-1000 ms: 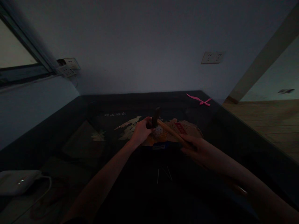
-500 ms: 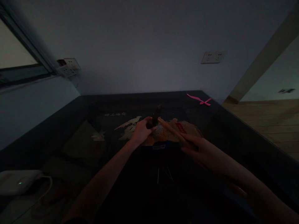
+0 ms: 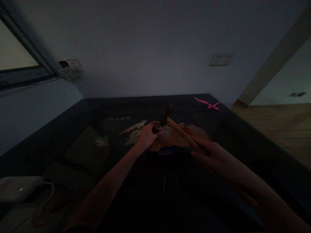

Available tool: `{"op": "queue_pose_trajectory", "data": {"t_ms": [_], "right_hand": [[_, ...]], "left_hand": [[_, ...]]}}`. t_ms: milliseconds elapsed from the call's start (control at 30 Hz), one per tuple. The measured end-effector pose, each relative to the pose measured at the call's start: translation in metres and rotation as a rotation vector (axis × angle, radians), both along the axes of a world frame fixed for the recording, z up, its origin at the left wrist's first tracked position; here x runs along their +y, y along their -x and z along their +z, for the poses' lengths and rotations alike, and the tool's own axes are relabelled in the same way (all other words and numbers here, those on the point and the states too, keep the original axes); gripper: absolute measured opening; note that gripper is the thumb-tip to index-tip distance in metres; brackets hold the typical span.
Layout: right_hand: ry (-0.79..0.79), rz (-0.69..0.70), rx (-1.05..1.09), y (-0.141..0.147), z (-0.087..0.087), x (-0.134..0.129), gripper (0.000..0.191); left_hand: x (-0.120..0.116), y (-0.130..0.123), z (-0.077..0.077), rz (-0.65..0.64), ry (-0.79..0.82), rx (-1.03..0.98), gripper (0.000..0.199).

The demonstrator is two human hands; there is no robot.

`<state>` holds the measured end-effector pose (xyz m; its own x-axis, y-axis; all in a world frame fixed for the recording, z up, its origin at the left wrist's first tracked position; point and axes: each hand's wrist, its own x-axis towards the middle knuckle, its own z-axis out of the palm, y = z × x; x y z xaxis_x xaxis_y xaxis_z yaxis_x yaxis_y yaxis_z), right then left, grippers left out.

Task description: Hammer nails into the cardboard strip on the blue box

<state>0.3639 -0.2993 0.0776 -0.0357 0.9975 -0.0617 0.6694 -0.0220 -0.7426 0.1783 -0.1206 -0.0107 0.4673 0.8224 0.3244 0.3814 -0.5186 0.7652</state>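
My right hand is closed around the wooden handle of a hammer. The dark hammer head is raised just above and to the right of my left fingertips. Thumb and forefinger of my left hand are curled towards each other in a pinch; what lies between them, if anything, is too dark to make out. Under both hands is a flat, speckled orange-brown piece with a red label. Nearer to me, thin pale metal sticks lie on the dark tabletop.
A pink ribbon lies at the back right of the table. On the left are a white device with a cable and a small pale scrap. The wall behind carries sockets. The room is very dim.
The hammer head has lifted and tilted away to the upper right from my left fingers. My right hand has shifted slightly right. My left hand has stayed in place.
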Motion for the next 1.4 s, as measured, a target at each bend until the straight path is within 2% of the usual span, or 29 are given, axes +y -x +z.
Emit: {"op": "queue_pose_trajectory", "data": {"t_ms": [200, 267, 367, 467, 633, 833, 967, 1100, 1233, 1400], "right_hand": [[-0.065, 0.113, -0.043, 0.000, -0.011, 0.008, 0.034], [-0.077, 0.107, -0.090, -0.002, -0.014, 0.009, 0.037], [-0.146, 0.086, -0.176, -0.004, -0.012, 0.009, 0.041], [-0.206, 0.121, -0.204, -0.006, -0.011, 0.009, 0.037], [-0.166, 0.178, -0.235, -0.004, -0.012, 0.011, 0.036], [-0.231, 0.138, -0.184, -0.003, -0.006, 0.009, 0.038], [-0.221, 0.177, -0.192, -0.001, -0.010, 0.014, 0.040], [-0.158, 0.191, -0.263, 0.003, -0.010, 0.018, 0.036], [-0.163, 0.177, -0.245, 0.004, -0.005, 0.016, 0.040], [-0.151, 0.189, -0.242, 0.004, -0.009, 0.017, 0.037]], "left_hand": [[-0.003, 0.000, 0.005, 0.025, -0.001, 0.056, 0.023], [-0.004, 0.000, 0.006, 0.018, 0.015, 0.045, 0.023], [-0.002, 0.000, 0.004, 0.025, 0.045, 0.018, 0.027], [0.001, -0.001, 0.000, 0.019, 0.072, -0.009, 0.027], [0.003, 0.000, -0.002, -0.011, 0.099, -0.054, 0.025], [0.000, -0.001, 0.000, 0.002, 0.081, -0.048, 0.017], [0.001, -0.001, 0.000, 0.006, 0.090, -0.033, 0.021], [0.002, 0.000, -0.002, -0.030, 0.105, -0.112, 0.031], [0.002, -0.001, -0.002, -0.038, 0.151, -0.130, 0.030], [0.001, -0.001, -0.001, -0.068, 0.137, -0.180, 0.031]]}}
